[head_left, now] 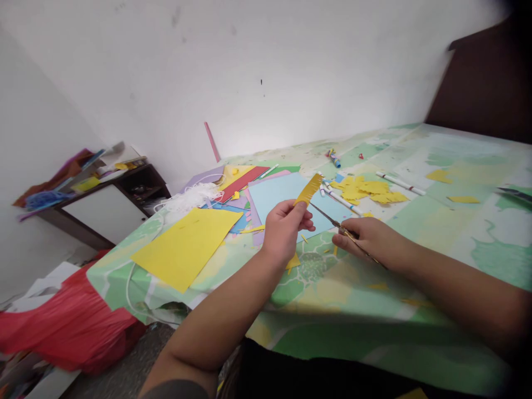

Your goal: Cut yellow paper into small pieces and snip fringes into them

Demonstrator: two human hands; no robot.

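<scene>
Near the middle of the head view, my left hand [286, 227] pinches a small yellow paper strip [308, 189] with a fringe of cuts along its right edge. My right hand [366, 238] is closed on a pair of scissors [341, 228], whose blades point up and left toward the fringed edge. Under the hands lies a light blue sheet [274, 194]. Thin yellow slivers [305, 239] are scattered below it. Just beyond the scissors is a pile of fringed yellow pieces [366, 189].
A yellow sheet [189, 246] and white string [193, 198] lie at left on the patterned tablecloth [449, 238]. White markers [401, 183] and a glue stick [334, 158] lie farther back. A dark blade [515, 194] is at right. A red bag [78, 321] sits lower left.
</scene>
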